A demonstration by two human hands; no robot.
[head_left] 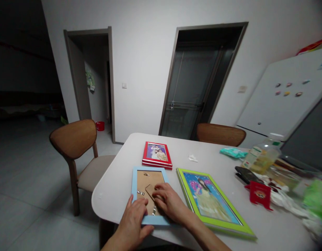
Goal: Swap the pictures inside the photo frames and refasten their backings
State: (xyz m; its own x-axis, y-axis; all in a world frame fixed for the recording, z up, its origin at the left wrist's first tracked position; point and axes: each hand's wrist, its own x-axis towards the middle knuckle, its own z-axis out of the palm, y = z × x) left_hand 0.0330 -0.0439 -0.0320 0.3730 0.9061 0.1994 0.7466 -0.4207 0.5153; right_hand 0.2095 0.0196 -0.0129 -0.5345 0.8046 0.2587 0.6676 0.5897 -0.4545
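A light blue picture frame (135,179) lies face down on the table, its brown backing board (153,177) turned up. Small metal clips (140,192) sit along the board's edges. A thin, dark bent line, perhaps a wire stand (150,195), runs across its middle. My left hand (133,218) grips the frame's lower left corner, thumb at the bottom edge and fingers reaching onto the board. The curled fingers of my right hand (168,202) press together at the board's right side beside that line; what they pinch, if anything, is hidden.
Red picture frames (157,155) are stacked beyond the blue one. A green picture frame (213,200) lies face up at right. Farther right are a bottle (262,155), dark phone-like object (246,174), red packet (259,195) and crumpled tissues. Chairs (74,139) stand around the table.
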